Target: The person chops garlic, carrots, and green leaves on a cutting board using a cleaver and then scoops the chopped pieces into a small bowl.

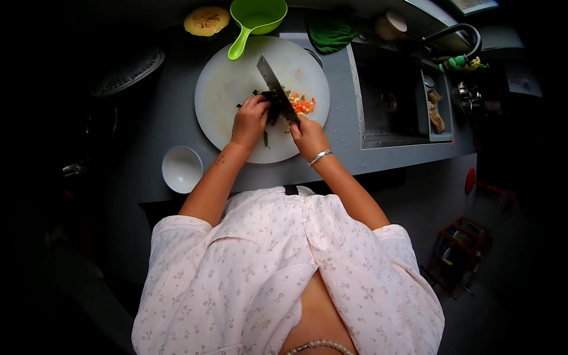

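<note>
My right hand (307, 136) is closed round the handle of a wide-bladed knife (273, 81), whose blade points up and to the left over a round white cutting board (222, 77). Left of the blade, my left hand (253, 121) has its fingers curled down on a dark, leafy-looking food (273, 107), pressing it to the board. Chopped orange and pale pieces (303, 105) lie in a small heap just right of the knife. A thin green scrap (265, 140) rests near the board's lower part.
A white bowl (182, 170) stands lower left of the board. Behind it are a green ladle-shaped bowl (258, 16) and a yellow cut fruit or squash (206, 21). A green cloth (331, 32) lies near the dark sink (384, 127) at the right.
</note>
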Tool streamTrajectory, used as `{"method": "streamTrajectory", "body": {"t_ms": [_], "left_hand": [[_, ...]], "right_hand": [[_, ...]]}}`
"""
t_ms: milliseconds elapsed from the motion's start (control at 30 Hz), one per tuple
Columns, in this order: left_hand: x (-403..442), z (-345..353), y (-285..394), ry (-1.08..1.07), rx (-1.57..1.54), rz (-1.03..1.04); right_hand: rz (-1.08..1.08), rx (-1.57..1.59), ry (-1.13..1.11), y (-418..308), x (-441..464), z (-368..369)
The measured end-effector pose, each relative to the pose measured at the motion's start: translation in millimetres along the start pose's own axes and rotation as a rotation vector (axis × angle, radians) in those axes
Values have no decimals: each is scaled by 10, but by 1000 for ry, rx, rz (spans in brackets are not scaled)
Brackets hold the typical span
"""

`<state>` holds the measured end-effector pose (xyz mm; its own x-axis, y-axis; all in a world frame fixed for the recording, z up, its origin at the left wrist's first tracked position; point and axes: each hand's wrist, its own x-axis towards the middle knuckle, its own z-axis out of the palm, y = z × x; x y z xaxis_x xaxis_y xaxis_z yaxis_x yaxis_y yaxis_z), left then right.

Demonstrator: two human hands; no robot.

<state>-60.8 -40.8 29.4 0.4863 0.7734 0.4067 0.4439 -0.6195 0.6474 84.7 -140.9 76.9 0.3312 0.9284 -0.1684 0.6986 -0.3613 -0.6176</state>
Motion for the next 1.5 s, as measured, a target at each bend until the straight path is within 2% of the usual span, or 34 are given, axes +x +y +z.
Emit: {"method": "streamTrajectory", "body": {"t_ms": [200,367,600,667,967,1167,1233,1500], "left_hand": [[61,-25,1,66,35,66],[61,8,-72,-27,-13,-28],[68,7,-107,-30,-34,-18],[54,30,-140,-91,0,-51],[27,-81,-84,-67,-39,69],[4,-82,-40,-15,-94,18],[34,-101,-49,-31,-89,19],[20,-46,-145,-92,-51,9]], "right_hand": [[-8,-10,19,-171,-58,-218],[6,-112,-48,-233,-31,-175],[39,-177,-145,-307,0,-99],[50,-198,-161,-294,51,-14],[-11,-35,-8,-93,118,67],[-60,-36,56,-207,-9,-114],[-33,-66,-28,-249,-34,-145],[13,-145,-132,-314,-63,-83]]}}
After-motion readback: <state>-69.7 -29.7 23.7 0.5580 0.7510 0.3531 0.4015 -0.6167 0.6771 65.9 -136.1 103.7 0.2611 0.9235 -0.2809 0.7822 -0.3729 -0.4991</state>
